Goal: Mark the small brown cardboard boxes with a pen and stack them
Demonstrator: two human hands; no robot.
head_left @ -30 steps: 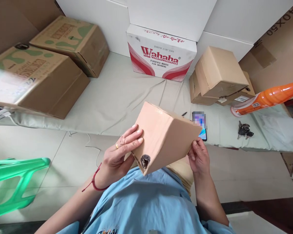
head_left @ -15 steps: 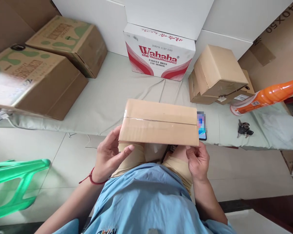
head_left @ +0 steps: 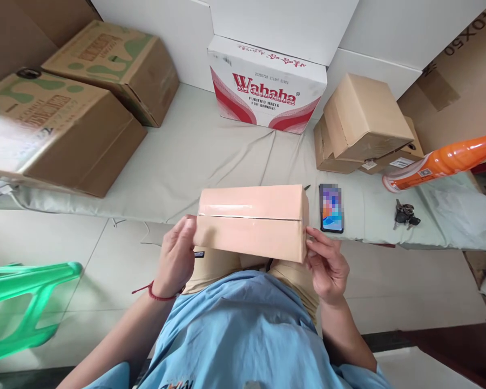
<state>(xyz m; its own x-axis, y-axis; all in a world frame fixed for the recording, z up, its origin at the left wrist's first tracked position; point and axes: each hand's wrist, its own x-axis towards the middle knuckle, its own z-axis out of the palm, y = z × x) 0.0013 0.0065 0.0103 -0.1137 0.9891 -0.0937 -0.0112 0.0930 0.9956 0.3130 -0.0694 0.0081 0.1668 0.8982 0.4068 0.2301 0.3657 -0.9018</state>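
A small brown cardboard box [head_left: 251, 232] is held above my lap, its long taped seam facing up. My left hand [head_left: 177, 256], with a red cord bracelet at the wrist, grips the box's left end; the fingertips are partly hidden behind it. At the right end, my right hand [head_left: 327, 265] has its fingers pressed to the lower right edge. Just right of the box, a phone [head_left: 331, 208] with its screen lit lies on the cloth-covered table [head_left: 178, 162]. The tip of a dark thin object [head_left: 306, 187] shows behind the box.
Two green-printed cartons [head_left: 85, 140] stand on the left, a white Wahaba-style water carton [head_left: 267, 89] at the back. Stacked brown boxes [head_left: 366, 119], an orange bottle [head_left: 441, 162], keys [head_left: 405, 214] and clear plastic [head_left: 461, 213] are on the right. A green stool [head_left: 32, 308] stands lower left.
The box has shifted left and toward me and tilted to another angle, uncovering the phone. My left thumb has moved from in front of the box to its left end.
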